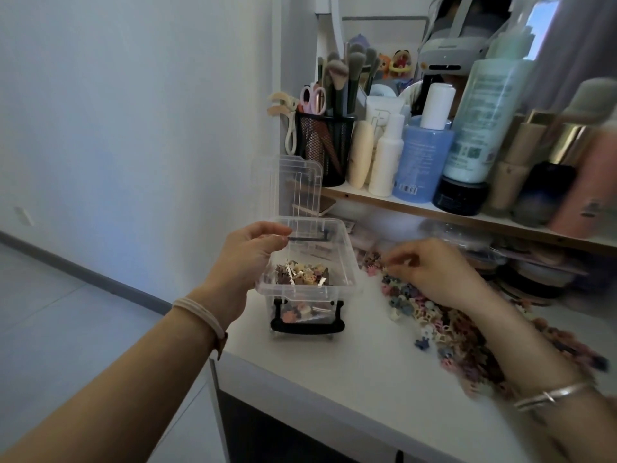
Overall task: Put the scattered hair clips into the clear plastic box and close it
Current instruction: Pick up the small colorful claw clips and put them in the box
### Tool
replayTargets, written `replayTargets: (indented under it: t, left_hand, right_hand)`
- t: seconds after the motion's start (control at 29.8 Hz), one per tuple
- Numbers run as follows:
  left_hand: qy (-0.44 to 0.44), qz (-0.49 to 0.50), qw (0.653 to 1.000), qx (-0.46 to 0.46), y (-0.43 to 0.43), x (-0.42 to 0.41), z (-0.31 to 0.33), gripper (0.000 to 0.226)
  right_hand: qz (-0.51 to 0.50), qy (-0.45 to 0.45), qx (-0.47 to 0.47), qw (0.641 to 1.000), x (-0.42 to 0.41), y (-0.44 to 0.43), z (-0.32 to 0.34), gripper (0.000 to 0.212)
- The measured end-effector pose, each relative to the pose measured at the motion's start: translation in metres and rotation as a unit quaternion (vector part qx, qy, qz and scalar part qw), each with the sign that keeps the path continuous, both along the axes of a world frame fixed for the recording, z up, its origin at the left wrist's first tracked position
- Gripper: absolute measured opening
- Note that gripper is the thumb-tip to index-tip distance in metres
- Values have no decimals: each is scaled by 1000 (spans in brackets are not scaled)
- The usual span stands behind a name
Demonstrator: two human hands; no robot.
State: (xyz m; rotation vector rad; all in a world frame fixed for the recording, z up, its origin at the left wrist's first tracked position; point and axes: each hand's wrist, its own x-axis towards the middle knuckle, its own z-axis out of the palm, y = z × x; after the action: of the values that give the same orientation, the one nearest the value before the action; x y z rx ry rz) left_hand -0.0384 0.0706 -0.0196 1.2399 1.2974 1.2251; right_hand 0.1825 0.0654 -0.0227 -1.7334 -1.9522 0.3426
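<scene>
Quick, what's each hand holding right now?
Left hand: pinches a black hairpin above the clear plastic box.
Right hand: curled at the hair clip pile; hold cannot be told.

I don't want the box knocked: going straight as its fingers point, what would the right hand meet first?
The right hand first meets the hair clips at its fingertips, then probably the right wall of the clear plastic box; depth unclear.
</scene>
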Motion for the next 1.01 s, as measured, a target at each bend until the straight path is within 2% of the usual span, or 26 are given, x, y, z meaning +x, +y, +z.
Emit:
replayTargets:
  t: [0.1,0.17,0.47,0.5,0.54,0.57,0.64,0.67,0.74,0.81,0.87,0.94,1.01]
  left_hand:
    - [3,0,1000,0,0,-1,0,20]
    - [4,1,1000,1,0,-1,-1,18]
    - [14,4,1000,2,-1,-1,0,23]
    - [14,3,1000,-1,-1,-1,0,23]
    - [15,1,1000,-3,-2,0,0,22]
    - [16,-1,1000,-5,-2,1,-1,22]
    - [20,-5,1000,-9,-3,3,0,21]
    - [21,-7,1000,-11,-4,5,-1,21]
    - [20,-6,1000,-8,-5,7,-1,21]
    - [23,-4,1000,-6,-6,8,0,21]
    - [20,-6,1000,-9,-6,8,0,21]
    - [17,-6,1000,-10,-6,9,0,22]
    - [18,-7,1000,-10,-6,10,1,22]
  right_hand:
    - [1,-108,-50,993,0,1,-8,26]
    - [9,-160,-50,986,-7,1,-14,22]
    - [50,-183,24,982,-18,6,-30,21]
    - [43,-155,58,985,-17,6,-27,20]
    - [25,-87,106,990,-17,4,-22,18]
    - [13,19,153,988,-20,0,-14,16]
    - [48,222,184,956,-33,-13,5,14]
    - [88,264,170,945,-40,-20,11,16]
    - [158,240,109,951,-51,-29,17,15]
    - [150,218,73,962,-47,-29,19,15]
    - [78,218,96,968,-26,-21,22,16]
    - [-38,121,93,988,2,-11,22,17]
    - [-120,6,19,993,28,-2,14,22]
